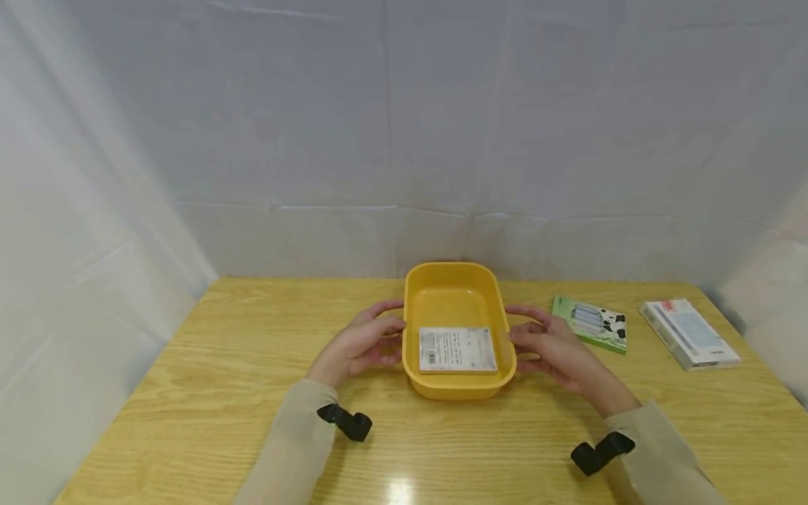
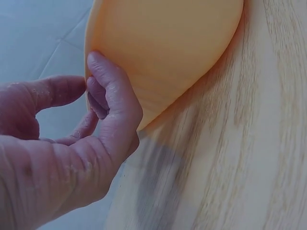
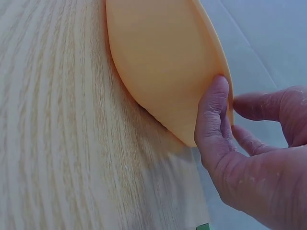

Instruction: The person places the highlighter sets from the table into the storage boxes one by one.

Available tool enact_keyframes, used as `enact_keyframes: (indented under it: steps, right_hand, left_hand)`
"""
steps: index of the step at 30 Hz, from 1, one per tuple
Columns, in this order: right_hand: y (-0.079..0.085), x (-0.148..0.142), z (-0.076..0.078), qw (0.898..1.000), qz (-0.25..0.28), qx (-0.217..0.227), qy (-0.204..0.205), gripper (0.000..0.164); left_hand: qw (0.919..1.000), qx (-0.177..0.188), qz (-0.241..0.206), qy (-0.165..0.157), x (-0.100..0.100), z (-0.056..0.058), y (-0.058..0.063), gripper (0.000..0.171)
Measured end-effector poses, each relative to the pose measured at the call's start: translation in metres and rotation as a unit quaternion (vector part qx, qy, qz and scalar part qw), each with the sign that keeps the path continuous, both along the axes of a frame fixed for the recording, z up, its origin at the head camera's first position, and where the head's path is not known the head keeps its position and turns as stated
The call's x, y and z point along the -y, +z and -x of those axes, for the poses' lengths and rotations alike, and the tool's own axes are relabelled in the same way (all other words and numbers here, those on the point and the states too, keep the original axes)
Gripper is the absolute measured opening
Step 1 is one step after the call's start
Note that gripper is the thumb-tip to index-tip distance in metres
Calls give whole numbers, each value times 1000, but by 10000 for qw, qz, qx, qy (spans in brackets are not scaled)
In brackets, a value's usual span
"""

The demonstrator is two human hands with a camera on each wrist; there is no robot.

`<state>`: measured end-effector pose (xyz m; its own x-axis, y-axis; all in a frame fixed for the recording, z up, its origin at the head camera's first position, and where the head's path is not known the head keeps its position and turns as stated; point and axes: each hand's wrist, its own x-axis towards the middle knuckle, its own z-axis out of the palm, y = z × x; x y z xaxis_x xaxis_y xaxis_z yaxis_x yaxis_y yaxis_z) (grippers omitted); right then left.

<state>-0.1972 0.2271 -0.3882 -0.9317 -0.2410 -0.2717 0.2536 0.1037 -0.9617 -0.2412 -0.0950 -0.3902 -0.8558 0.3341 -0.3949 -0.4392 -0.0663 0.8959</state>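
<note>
A yellow plastic bin [image 1: 461, 389] stands on the wooden table with a flat grey-white printed packet [image 1: 457, 349] lying inside, toward its near end. Text and a barcode show on the packet's upper face. My left hand [image 1: 366, 344] is at the bin's left side, its fingertips at the outer wall just below the rim. On the opposite side my right hand [image 1: 555, 347] mirrors it, thumb and fingertips against the outer wall. Both wrist views show bent, relaxed fingers at the bin's smooth side [image 2: 168, 48], not wrapped over the rim.
Right of the bin lies a thin green box [image 1: 590, 322] with a panda printed on it. Farther right is a white box [image 1: 689, 334] with a blue-grey panel and a red mark. White sheeting [image 1: 315, 140] hangs behind the wooden table [image 1: 208, 393] and along its sides.
</note>
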Motion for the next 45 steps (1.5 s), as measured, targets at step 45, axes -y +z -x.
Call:
enact_keyframes:
  steps: [45]
  right_hand:
    - [-7,-36,-15,7792,-4804,-4025,-104,59]
  left_hand:
    - [9999,-63,64,133,-1,1,-5,55]
